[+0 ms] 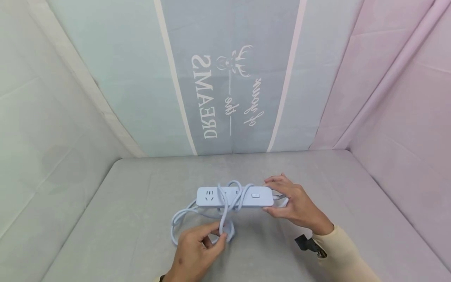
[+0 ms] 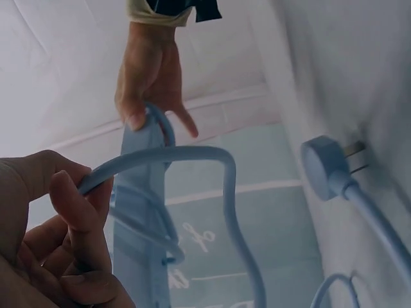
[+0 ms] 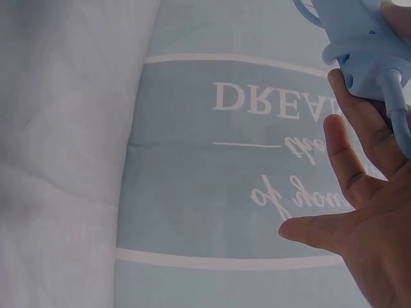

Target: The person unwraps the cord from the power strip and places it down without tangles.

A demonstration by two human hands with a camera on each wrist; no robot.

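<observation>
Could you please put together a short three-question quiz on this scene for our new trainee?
1. True or false: the left hand pinches the cable.
2. Which end of the power strip does the right hand hold: A) the switch end, B) the socket end?
3. Fill in: the cable is looped around the ____.

Key: 1 true; 2 A; 3 power strip.

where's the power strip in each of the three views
Head: power strip lies centre on the table, its right end held by the right hand.
Left wrist: seen end-on, lower centre-left.
Right wrist: top right corner.
Shared landmark: the DREAMS lettering.
</observation>
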